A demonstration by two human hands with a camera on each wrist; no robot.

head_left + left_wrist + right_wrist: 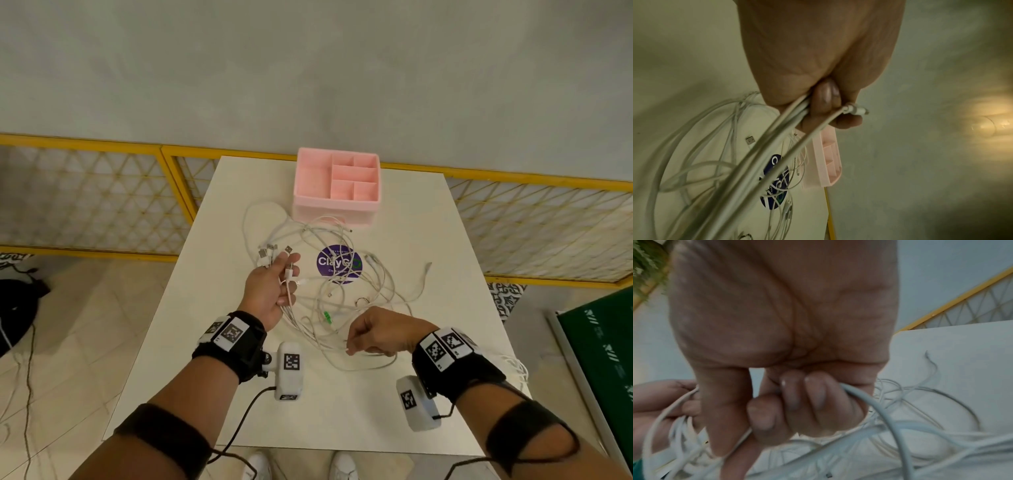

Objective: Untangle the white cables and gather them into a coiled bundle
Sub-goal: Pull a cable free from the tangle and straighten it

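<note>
A loose tangle of white cables sprawls over the middle of the white table, across a purple round sticker. My left hand grips a bunch of cable ends, with USB plugs sticking out past the fingers; in the left wrist view the strands run down from the curled fingers. My right hand is curled round cable strands near the table's front; the right wrist view shows a cable passing through its fingers.
A pink divided organizer box stands at the table's far edge, just behind the cables. A yellow-framed lattice fence runs behind the table. A green board lies on the floor at the right. Black cords trail on the floor at the left.
</note>
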